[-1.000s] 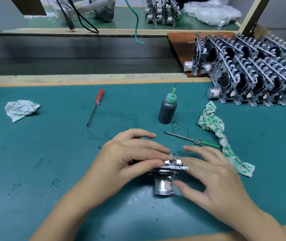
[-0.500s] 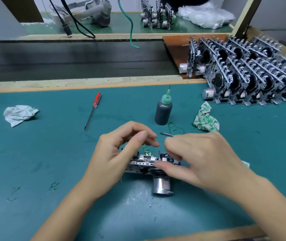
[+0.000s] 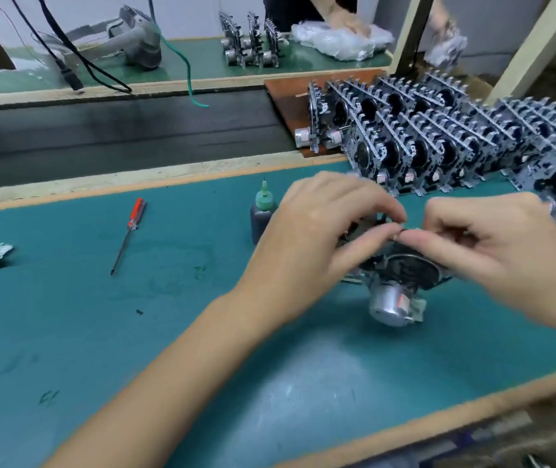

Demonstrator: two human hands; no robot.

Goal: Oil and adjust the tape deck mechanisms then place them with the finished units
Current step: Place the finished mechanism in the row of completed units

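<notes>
Teal matting covers the counter [image 3: 101, 332], and just right of centre frame both your hands hold one tape deck mechanism [image 3: 401, 271]: your left hand [image 3: 310, 238] closes its grip on the left side, your right hand [image 3: 492, 244] pinches the top edge, its silver motor [image 3: 393, 307] hanging below. Knocking the oil bottle [image 3: 260, 217], just behind your left hand, could spill it. At upper right, the finished units [image 3: 438, 143] lean in rows; setting this one down carelessly might topple them.

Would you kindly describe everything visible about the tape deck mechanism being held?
The tape deck mechanism is a dark metal-and-plastic chassis with a round black flywheel facing the camera and a shiny cylindrical motor hanging below. It is tilted, near the green mat, gripped by the left hand and right hand.
</notes>
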